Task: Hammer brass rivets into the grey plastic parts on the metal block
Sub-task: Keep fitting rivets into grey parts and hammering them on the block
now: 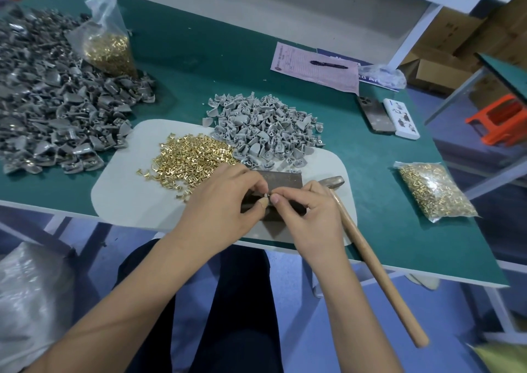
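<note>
A dark metal block (282, 183) sits on a pale mat (128, 190) at the table's front edge. My left hand (225, 201) and my right hand (308, 210) meet over the block, fingertips pinching a small grey plastic part (266, 195) between them; a rivet in it cannot be made out. A heap of loose brass rivets (188, 158) lies on the mat left of the block. Light grey plastic parts (265, 127) are piled behind it. A wooden-handled hammer (370, 258) lies under my right hand, head beside the block, handle past the table edge.
A large heap of darker grey parts (51, 93) fills the left of the green table (205, 59). Bags of rivets stand at back left (108, 47) and front right (433, 190). A paper with a pen (316, 67), a phone (375, 113) and a white box (400, 118) lie at right.
</note>
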